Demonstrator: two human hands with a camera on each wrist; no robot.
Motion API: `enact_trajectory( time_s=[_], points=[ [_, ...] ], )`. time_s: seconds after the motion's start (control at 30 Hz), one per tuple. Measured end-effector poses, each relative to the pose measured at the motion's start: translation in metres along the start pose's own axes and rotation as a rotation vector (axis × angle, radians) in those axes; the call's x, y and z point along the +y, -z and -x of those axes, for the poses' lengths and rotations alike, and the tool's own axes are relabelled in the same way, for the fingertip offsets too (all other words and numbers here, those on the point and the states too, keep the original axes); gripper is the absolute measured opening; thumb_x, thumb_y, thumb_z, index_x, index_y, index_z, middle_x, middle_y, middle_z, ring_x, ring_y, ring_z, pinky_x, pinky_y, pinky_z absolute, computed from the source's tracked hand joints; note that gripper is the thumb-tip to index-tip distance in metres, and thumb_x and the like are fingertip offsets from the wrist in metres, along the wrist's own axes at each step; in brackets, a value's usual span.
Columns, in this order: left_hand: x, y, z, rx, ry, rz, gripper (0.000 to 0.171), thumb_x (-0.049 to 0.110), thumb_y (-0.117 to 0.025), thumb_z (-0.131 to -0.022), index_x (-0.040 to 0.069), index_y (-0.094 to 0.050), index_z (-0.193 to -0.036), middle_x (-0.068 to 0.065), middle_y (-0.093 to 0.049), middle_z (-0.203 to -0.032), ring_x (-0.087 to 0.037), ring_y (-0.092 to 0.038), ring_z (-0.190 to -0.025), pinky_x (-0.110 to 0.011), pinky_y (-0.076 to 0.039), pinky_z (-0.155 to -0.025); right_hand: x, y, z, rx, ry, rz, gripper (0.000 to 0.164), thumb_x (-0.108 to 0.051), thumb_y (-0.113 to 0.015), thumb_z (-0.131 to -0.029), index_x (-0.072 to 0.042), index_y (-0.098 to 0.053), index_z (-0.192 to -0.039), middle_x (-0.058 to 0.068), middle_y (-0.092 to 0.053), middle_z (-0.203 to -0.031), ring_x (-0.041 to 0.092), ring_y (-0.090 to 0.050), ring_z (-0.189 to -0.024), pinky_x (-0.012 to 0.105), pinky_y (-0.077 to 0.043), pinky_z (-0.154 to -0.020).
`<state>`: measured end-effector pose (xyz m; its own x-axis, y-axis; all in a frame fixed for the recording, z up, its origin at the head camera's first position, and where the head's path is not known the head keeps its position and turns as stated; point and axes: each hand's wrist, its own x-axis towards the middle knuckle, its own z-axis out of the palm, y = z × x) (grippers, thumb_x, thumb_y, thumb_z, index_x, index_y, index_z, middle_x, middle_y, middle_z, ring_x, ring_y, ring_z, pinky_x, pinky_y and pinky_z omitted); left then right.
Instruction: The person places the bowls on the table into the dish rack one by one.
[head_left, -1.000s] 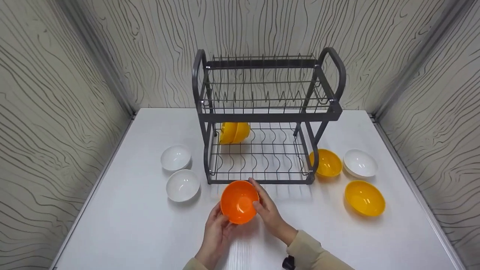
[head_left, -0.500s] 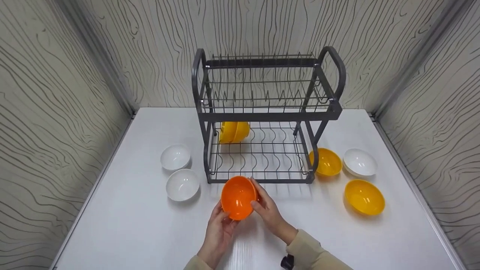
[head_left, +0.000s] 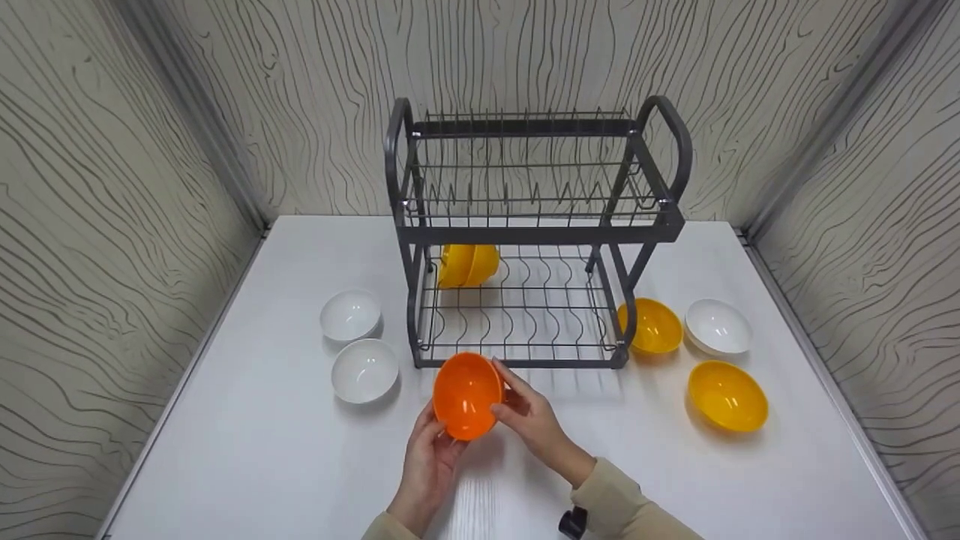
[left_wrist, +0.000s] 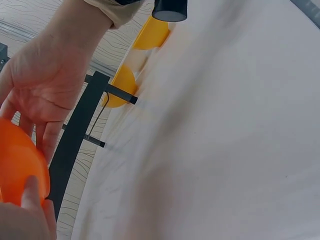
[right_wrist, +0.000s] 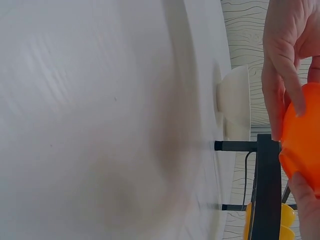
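Observation:
An orange bowl [head_left: 468, 396] is held between both hands in front of the dish rack [head_left: 517, 364], its hollow side tilted toward the head camera. My left hand [head_left: 429, 466] grips its lower left rim, the thumb lying over the edge. On the other side, my right hand [head_left: 541, 433] pinches the right rim, thumb at the front and fingers behind. The left wrist view shows the bowl's outer side [left_wrist: 20, 160] with fingers of both hands on it. Two yellow bowls [head_left: 469, 265] stand on edge, nested, at the rear left of the rack's lower tier.
Two white bowls [head_left: 365, 371] sit left of the rack on the white table [head_left: 247, 450]. To its right are two yellow bowls [head_left: 727, 396] and a white bowl [head_left: 718, 327]. Patterned panels [head_left: 525, 52] enclose the back and sides.
The orange bowl has tipped more upright, its opening turning to look narrower. Both hands have shifted slightly left with it. The other bowls and the rack stay put.

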<state>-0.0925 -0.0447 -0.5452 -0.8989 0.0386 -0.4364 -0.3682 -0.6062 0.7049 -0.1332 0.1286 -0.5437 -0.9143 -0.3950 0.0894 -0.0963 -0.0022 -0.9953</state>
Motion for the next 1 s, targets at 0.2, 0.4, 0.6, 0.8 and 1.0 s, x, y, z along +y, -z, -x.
enact_trajectory(
  time_s=[0.2, 0.4, 0.6, 0.8, 1.0],
  points=[
    [0.0, 0.004, 0.0, -0.02, 0.016, 0.009, 0.056, 0.017, -0.036, -0.096, 0.014, -0.015, -0.148, -0.015, -0.027, -0.15, -0.016, -0.06, -0.11, -0.031, -0.047, -0.098, 0.0, -0.003, 0.0, -0.009, -0.006, 0.0, 0.062, -0.004, -0.058, -0.089, -0.011, -0.031, -0.145, 0.014, -0.031, -0.149, 0.029, -0.054, -0.115, 0.021, -0.05, -0.092],
    [0.002, 0.005, -0.002, -0.049, -0.006, -0.041, 0.057, 0.018, -0.034, -0.096, 0.013, -0.012, -0.148, -0.015, -0.025, -0.151, -0.016, -0.057, -0.113, -0.03, -0.045, -0.1, -0.005, -0.007, -0.003, 0.03, -0.028, -0.029, 0.061, -0.01, -0.062, -0.087, -0.009, -0.035, -0.142, 0.016, -0.034, -0.148, 0.024, -0.056, -0.112, 0.023, -0.052, -0.089],
    [0.006, 0.004, -0.005, -0.061, -0.031, -0.054, 0.056, 0.017, -0.035, -0.096, 0.014, -0.013, -0.148, -0.014, -0.025, -0.151, -0.014, -0.054, -0.116, -0.03, -0.043, -0.101, -0.012, -0.008, -0.01, 0.083, -0.063, -0.078, 0.058, -0.015, -0.062, -0.088, -0.01, -0.039, -0.141, 0.017, -0.04, -0.143, 0.018, -0.058, -0.108, 0.023, -0.052, -0.088],
    [0.008, 0.001, -0.011, -0.052, -0.121, -0.258, 0.064, 0.005, -0.035, -0.087, 0.013, -0.016, -0.147, -0.013, -0.026, -0.152, -0.02, -0.051, -0.122, -0.034, -0.045, -0.101, -0.017, -0.007, -0.016, 0.12, -0.062, -0.106, 0.058, -0.015, -0.061, -0.088, -0.01, -0.038, -0.141, 0.016, -0.041, -0.141, 0.018, -0.057, -0.107, 0.023, -0.052, -0.088],
    [0.011, 0.002, -0.019, -0.011, -0.217, -0.495, 0.066, 0.005, -0.039, -0.086, 0.014, -0.016, -0.147, -0.013, -0.031, -0.149, -0.029, -0.042, -0.129, -0.042, -0.042, -0.104, -0.021, -0.002, -0.021, 0.181, -0.053, -0.106, 0.058, -0.016, -0.062, -0.088, -0.01, -0.039, -0.141, 0.015, -0.043, -0.14, 0.024, -0.053, -0.114, 0.022, -0.05, -0.092]
  ],
)
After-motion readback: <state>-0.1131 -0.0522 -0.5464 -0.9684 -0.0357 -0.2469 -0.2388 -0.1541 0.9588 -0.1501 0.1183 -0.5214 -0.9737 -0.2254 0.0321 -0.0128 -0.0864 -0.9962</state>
